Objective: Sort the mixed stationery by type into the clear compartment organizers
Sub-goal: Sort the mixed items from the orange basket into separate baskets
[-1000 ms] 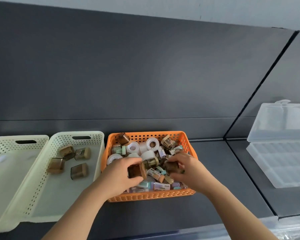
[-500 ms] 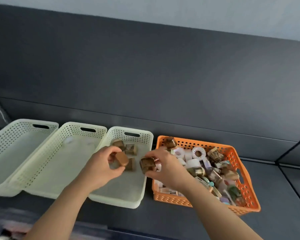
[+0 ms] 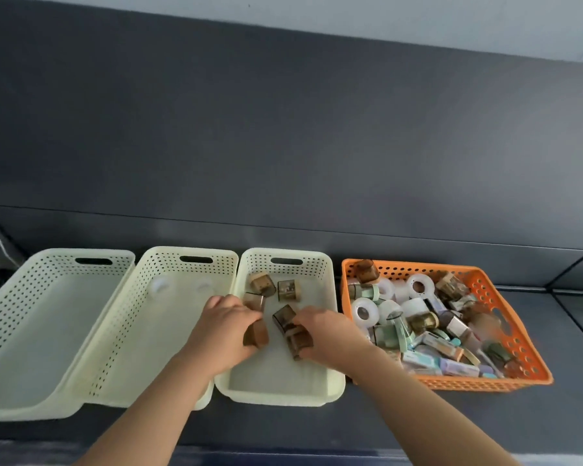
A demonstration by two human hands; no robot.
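Note:
My left hand is low inside the right-most cream basket and grips a brown translucent sharpener. Beside it my right hand holds another brown sharpener just above the basket floor. A darker sharpener lies against the right hand's fingers. Three more brown sharpeners lie at the back of this basket. To the right stands the orange basket, full of white tape rolls, sharpeners and small boxed erasers.
Two more cream perforated baskets stand in a row to the left; the middle one shows two faint round things near its back. All baskets sit on a dark grey shelf against a dark back panel.
Both hands carried brown sharpeners from the orange basket leftward and have dropped down into the right-most cream basket. The view has swung left, so the clear organizer at the right is out of sight.

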